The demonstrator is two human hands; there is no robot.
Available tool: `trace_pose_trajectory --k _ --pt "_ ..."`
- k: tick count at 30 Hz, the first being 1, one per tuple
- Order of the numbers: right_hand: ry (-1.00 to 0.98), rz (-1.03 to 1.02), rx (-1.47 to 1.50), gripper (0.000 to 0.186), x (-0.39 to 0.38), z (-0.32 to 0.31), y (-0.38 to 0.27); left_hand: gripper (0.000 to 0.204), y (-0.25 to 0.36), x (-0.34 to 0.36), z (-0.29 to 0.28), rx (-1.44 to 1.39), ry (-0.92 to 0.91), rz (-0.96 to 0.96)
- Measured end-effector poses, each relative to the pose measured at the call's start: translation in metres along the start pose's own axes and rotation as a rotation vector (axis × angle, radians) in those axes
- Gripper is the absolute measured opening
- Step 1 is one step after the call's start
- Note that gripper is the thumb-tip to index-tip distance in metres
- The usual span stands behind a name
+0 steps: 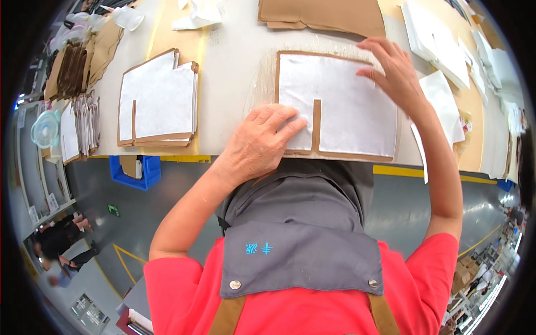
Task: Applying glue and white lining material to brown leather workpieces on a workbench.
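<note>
A white sheet (352,117) with a brown border and a narrow brown slot (316,125) lies squarely in front of me on the worktable (229,67). My left hand (259,139) rests on its left part, fingers slightly bent and apart, pressing on the surface. My right hand (396,75) is over the upper right corner of the piece with its fingers spread and curved, holding nothing visible; whether the fingertips touch it I cannot tell. To the left sits a stack of similar white-and-brown pieces (156,100).
Brown sheets (321,14) lie beyond the piece, white sheets (432,42) at the right. At the left are a squeeze bottle (125,18), upright bundles (84,125) and a turquoise object (46,128). A blue bin (151,173) sits below the table edge. People (61,245) appear at lower left.
</note>
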State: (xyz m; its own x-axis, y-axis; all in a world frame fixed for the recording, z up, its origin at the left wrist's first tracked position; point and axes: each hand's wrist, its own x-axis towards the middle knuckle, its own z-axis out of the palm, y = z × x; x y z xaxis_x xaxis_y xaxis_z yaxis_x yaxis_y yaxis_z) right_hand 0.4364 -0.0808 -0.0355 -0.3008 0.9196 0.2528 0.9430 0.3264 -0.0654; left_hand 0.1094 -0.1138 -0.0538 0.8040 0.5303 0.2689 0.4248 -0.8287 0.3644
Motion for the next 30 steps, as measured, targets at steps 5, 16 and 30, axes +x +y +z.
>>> trace_pose_trajectory --k 5,16,30 --pt "-0.085 -0.194 0.298 0.044 -0.017 -0.009 -0.071 0.043 -0.001 0.007 -0.001 -0.003 -0.021 -0.043" --pt "-0.006 -0.189 0.101 0.041 0.009 0.029 -0.088 0.045 -0.037 0.042 0.004 0.168 0.061 -0.082" --pt "0.078 -0.101 -0.017 0.035 0.02 0.027 -0.094 0.054 -0.051 0.054 0.001 0.352 0.07 -0.194"
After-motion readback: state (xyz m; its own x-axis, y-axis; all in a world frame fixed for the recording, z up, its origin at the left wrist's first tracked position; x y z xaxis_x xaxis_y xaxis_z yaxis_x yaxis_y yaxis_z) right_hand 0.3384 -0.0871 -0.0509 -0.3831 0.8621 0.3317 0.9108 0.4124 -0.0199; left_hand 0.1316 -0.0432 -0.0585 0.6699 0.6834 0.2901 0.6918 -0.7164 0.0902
